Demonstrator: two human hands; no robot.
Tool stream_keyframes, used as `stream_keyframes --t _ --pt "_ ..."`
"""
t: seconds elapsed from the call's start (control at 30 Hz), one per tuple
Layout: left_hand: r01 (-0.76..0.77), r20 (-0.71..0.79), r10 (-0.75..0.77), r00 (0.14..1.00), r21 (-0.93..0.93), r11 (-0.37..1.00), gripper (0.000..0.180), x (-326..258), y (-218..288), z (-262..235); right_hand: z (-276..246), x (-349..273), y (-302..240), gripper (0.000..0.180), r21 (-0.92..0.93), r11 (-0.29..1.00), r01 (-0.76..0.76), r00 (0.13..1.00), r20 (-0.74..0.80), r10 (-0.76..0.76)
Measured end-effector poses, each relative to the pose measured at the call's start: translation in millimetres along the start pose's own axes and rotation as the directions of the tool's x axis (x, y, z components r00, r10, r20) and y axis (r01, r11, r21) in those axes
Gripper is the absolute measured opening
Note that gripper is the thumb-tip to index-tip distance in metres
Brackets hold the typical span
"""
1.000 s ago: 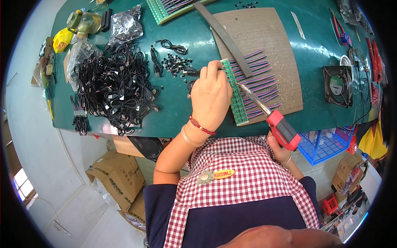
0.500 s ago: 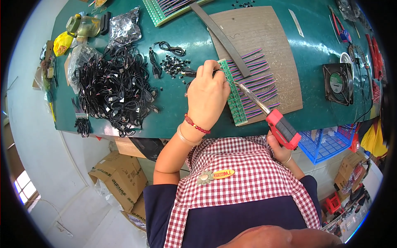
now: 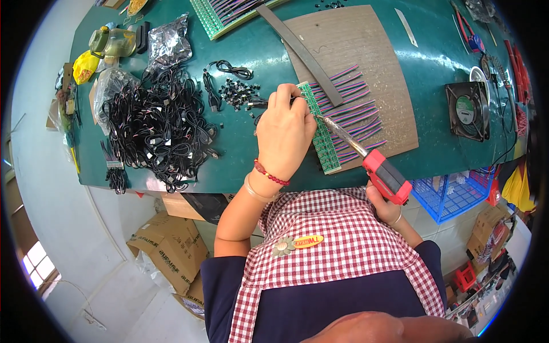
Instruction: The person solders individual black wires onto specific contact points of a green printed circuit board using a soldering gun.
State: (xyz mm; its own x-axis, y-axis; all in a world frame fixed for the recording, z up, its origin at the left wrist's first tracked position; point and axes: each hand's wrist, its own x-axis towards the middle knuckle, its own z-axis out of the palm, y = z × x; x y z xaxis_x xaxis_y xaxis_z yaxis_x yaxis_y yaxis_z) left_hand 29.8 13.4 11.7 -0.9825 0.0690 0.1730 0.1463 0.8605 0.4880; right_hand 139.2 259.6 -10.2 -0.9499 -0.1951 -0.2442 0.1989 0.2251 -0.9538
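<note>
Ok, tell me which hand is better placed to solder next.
Likely the right hand: it holds the red-and-black soldering iron, its tip by the green circuit board. The left hand is at the board's left edge.

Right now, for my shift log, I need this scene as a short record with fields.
Left hand: at the green circuit board; its grip is hidden
Right hand: holding the red-and-black soldering iron
Iron tip: at the board, contact unclear
Wires: running right from the board
Gray bar: lying across some wires
Left on table: heap of black cables
Right on table: black fan
</note>
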Motion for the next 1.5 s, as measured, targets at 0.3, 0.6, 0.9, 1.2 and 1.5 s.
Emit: stream_keyframes --t 0.3,0.6,0.9,1.2,1.5 --pt "-0.026 0.038 0.025 0.999 0.023 0.999 0.01 2 -2 -2 1 -1 0 0.013 -0.05 0.999 0.018 1.0 -0.001 -0.018" --pt "-0.023 0.046 0.021 0.999 0.034 0.999 0.008 3 -3 -3 -5 -7 4 0.01 -0.009 0.995 0.097 0.993 0.074 -0.096" --pt "-0.041 0.05 0.04 0.998 0.029 0.999 0.011 3 -3 -1 0 -6 6 0.011 -0.005 0.999 0.033 0.999 -0.021 -0.033" --pt "-0.028 0.031 0.027 0.999 0.039 0.999 0.009 2 -4 -1 -2 -6 0 0.007 0.099 0.995 -0.008 0.999 -0.036 0.012" --pt "-0.027 -0.002 0.027 1.0 0.081 0.996 0.011 -3 -5 0 5 14 -26 0.035 0.29 0.949 0.125 0.984 -0.159 -0.081"
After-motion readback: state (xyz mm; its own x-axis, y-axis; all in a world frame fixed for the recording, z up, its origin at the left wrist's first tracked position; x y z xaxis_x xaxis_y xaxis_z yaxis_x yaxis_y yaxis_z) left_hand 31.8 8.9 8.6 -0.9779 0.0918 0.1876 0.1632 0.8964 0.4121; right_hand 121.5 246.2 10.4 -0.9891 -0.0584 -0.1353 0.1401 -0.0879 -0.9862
